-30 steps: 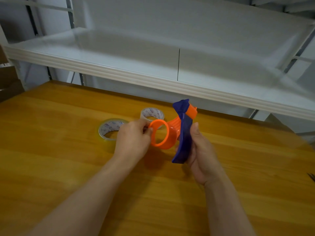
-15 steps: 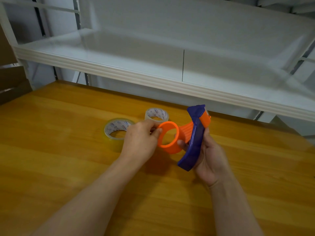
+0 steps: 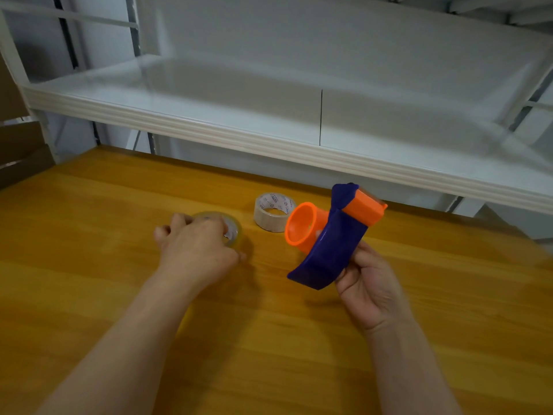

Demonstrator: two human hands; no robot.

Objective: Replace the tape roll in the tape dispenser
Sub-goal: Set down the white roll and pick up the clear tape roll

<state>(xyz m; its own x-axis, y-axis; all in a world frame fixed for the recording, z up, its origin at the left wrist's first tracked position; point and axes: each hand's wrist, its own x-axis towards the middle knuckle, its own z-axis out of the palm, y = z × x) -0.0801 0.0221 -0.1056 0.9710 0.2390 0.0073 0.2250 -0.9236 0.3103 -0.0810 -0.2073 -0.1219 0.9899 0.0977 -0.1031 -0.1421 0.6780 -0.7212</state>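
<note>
Your right hand [image 3: 371, 283] grips the tape dispenser [image 3: 329, 253], with the fingers curled round the lower part of its blue body. It holds the dispenser up off the worktop [image 3: 89, 235], tilted. The orange hub [image 3: 302, 226] points towards your left hand, its hollow mouth open to view. The orange end piece [image 3: 363, 209] sits at the top, on the side away from your left hand.

Your left hand [image 3: 197, 250] lies palm down over the clear tape roll [image 3: 235, 230], which rests flat on the worktop, apart from your right hand. The fingers bend over the roll and hide most of it. The hand is blurred, so you cannot tell from this view whether it already grips the roll or only touches it.

A second roll [image 3: 273, 212], whitish with a printed core, lies flat on the worktop. It is between your two hands and a little beyond them, just beside the hub. A white shelf [image 3: 209, 127] runs across beyond both hands.
</note>
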